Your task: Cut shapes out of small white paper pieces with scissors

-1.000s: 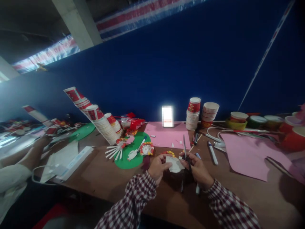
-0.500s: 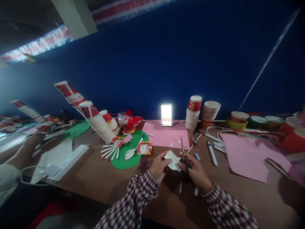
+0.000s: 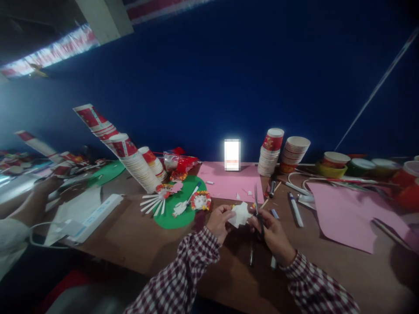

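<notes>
My left hand pinches a small white paper piece above the brown table. My right hand grips black-handled scissors, blades pointing up and away, right beside the paper's right edge. Both sleeves are red-and-white check. Just beyond the hands lie a green paper disc with decorated paper cutouts and a pink sheet.
Stacks of red-and-white paper cups lean at left; more cups and bowls stand at the back. Markers, a large pink sheet and coloured tubs lie right. Another person's arm rests far left.
The paper piece has been turned and lifted slightly in my left hand. The scissors stay at its right edge, and the view has shifted a little.
</notes>
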`<action>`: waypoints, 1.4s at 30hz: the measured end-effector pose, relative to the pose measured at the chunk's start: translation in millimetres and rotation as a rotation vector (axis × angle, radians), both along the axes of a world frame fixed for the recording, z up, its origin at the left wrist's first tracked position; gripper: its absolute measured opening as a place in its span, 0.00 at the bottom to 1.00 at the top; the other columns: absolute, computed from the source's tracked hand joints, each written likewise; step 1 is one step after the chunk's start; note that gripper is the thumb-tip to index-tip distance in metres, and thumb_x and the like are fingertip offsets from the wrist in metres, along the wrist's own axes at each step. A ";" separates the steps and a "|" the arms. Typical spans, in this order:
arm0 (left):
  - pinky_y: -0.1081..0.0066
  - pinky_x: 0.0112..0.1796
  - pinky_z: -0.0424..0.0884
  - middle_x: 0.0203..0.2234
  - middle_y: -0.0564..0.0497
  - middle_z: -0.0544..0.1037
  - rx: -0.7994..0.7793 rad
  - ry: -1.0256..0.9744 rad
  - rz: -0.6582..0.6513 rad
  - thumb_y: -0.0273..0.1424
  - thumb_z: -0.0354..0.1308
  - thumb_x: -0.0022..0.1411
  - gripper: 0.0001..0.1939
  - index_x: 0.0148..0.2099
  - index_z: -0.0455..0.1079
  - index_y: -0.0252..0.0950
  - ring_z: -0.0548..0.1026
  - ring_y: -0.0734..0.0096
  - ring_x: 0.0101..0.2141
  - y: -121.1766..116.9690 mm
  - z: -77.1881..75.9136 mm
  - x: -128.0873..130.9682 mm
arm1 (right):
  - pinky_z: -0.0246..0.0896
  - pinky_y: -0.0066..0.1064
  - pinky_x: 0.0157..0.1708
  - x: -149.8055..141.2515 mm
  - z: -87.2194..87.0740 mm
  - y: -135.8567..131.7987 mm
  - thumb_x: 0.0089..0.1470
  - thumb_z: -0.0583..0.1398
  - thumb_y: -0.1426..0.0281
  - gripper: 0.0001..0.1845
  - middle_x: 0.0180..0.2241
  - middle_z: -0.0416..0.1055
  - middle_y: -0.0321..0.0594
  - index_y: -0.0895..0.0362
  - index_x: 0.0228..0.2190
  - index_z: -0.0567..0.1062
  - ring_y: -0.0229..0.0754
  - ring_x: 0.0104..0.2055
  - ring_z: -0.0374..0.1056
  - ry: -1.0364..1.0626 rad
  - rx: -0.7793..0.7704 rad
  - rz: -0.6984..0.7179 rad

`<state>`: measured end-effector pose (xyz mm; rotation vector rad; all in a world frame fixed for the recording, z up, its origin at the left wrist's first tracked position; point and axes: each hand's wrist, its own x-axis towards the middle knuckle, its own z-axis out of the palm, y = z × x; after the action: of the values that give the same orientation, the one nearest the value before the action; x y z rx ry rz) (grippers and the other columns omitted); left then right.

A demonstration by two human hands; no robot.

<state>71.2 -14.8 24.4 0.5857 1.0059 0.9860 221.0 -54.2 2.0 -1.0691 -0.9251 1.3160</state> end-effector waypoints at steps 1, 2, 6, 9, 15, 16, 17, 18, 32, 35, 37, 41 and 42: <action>0.77 0.21 0.62 0.18 0.57 0.68 0.005 -0.001 0.002 0.27 0.64 0.38 0.17 0.26 0.58 0.35 0.67 0.79 0.19 0.6 -0.9 0.3 | 0.63 0.27 0.23 -0.4 0.0 -0.3 0.40 0.67 0.60 0.21 0.24 0.70 0.35 0.56 0.36 0.74 0.36 0.24 0.65 0.002 -0.003 0.007; 0.78 0.21 0.62 0.17 0.57 0.68 0.009 0.001 0.008 0.27 0.65 0.37 0.17 0.27 0.58 0.35 0.67 0.80 0.18 1.1 -1.4 0.5 | 0.62 0.26 0.23 -0.7 0.2 -0.6 0.41 0.67 0.60 0.20 0.25 0.70 0.36 0.56 0.36 0.74 0.36 0.24 0.65 0.003 -0.007 0.014; 0.75 0.24 0.65 0.23 0.53 0.74 0.048 -0.014 0.037 0.26 0.66 0.37 0.21 0.35 0.64 0.33 0.71 0.76 0.22 2.2 0.2 0.6 | 0.62 0.25 0.21 -1.1 1.3 -0.8 0.44 0.65 0.59 0.19 0.25 0.70 0.36 0.57 0.37 0.73 0.35 0.23 0.64 0.008 -0.019 0.037; 0.73 0.26 0.67 0.28 0.47 0.75 0.093 -0.043 -0.034 0.28 0.66 0.40 0.22 0.40 0.67 0.29 0.72 0.73 0.26 2.3 0.7 1.4 | 0.62 0.24 0.21 -1.2 1.4 -0.3 0.44 0.65 0.60 0.19 0.24 0.70 0.36 0.56 0.37 0.73 0.34 0.23 0.64 0.017 -0.020 0.045; 0.72 0.25 0.68 0.25 0.47 0.75 0.029 -0.011 -0.051 0.27 0.63 0.42 0.14 0.35 0.68 0.28 0.72 0.72 0.24 3.2 -2.7 4.6 | 0.62 0.25 0.21 -0.2 2.0 0.6 0.41 0.68 0.62 0.20 0.22 0.70 0.34 0.56 0.36 0.73 0.35 0.22 0.64 0.022 -0.028 0.025; 0.72 0.25 0.68 0.24 0.47 0.75 0.012 -0.002 -0.053 0.27 0.62 0.43 0.13 0.34 0.68 0.29 0.71 0.73 0.23 3.5 -2.4 4.8 | 0.61 0.25 0.21 0.2 2.2 0.8 0.40 0.68 0.61 0.20 0.22 0.70 0.34 0.56 0.36 0.73 0.36 0.22 0.64 0.021 -0.029 0.014; 0.72 0.24 0.67 0.23 0.48 0.74 -0.005 0.006 -0.056 0.27 0.62 0.43 0.12 0.33 0.67 0.29 0.71 0.73 0.23 3.7 -1.8 4.8 | 0.61 0.25 0.21 0.7 2.5 1.0 0.40 0.68 0.61 0.20 0.22 0.70 0.34 0.56 0.36 0.73 0.36 0.22 0.64 0.019 -0.030 0.002; 0.73 0.24 0.67 0.23 0.49 0.74 -0.018 0.014 -0.060 0.27 0.61 0.43 0.12 0.33 0.67 0.30 0.71 0.73 0.22 3.7 -0.9 4.7 | 0.61 0.25 0.21 1.2 2.6 1.2 0.40 0.68 0.61 0.20 0.22 0.70 0.34 0.56 0.36 0.73 0.36 0.23 0.64 0.017 -0.031 -0.011; 0.75 0.22 0.62 0.22 0.50 0.73 0.005 0.044 -0.173 0.30 0.62 0.43 0.14 0.34 0.67 0.31 0.69 0.76 0.21 2.8 4.8 4.3 | 0.53 0.24 0.15 2.7 4.8 2.8 0.41 0.67 0.62 0.20 0.18 0.67 0.32 0.57 0.36 0.71 0.35 0.19 0.62 0.003 -0.071 -0.050; 0.75 0.21 0.61 0.23 0.51 0.73 -0.004 0.039 -0.173 0.31 0.63 0.43 0.15 0.35 0.67 0.31 0.68 0.77 0.20 3.0 4.3 4.6 | 0.54 0.23 0.15 3.2 3.9 3.1 0.41 0.67 0.62 0.20 0.19 0.68 0.32 0.56 0.36 0.71 0.35 0.20 0.62 0.012 -0.070 -0.048; 0.76 0.21 0.62 0.23 0.51 0.73 -0.006 0.034 -0.174 0.31 0.63 0.43 0.15 0.35 0.67 0.31 0.67 0.77 0.20 2.9 4.5 4.8 | 0.54 0.23 0.16 3.4 3.3 3.2 0.40 0.67 0.62 0.20 0.20 0.68 0.32 0.56 0.36 0.71 0.35 0.21 0.63 0.017 -0.072 -0.048; 0.77 0.21 0.63 0.24 0.50 0.73 -0.008 0.018 -0.188 0.33 0.64 0.45 0.17 0.37 0.69 0.30 0.68 0.77 0.22 2.4 6.6 4.5 | 0.56 0.24 0.17 3.5 3.1 2.9 0.40 0.67 0.61 0.21 0.21 0.68 0.33 0.57 0.37 0.71 0.36 0.21 0.64 0.022 -0.073 -0.047; 0.77 0.21 0.64 0.25 0.49 0.73 -0.010 0.012 -0.193 0.34 0.64 0.45 0.18 0.38 0.69 0.30 0.68 0.77 0.22 2.2 7.5 4.3 | 0.56 0.24 0.16 3.5 3.2 2.8 0.40 0.67 0.61 0.21 0.21 0.68 0.33 0.57 0.37 0.71 0.36 0.21 0.64 0.022 -0.073 -0.047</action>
<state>75.5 -12.6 31.9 0.6686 0.9449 0.8072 224.5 -51.4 5.2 -1.1237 -0.8366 1.3284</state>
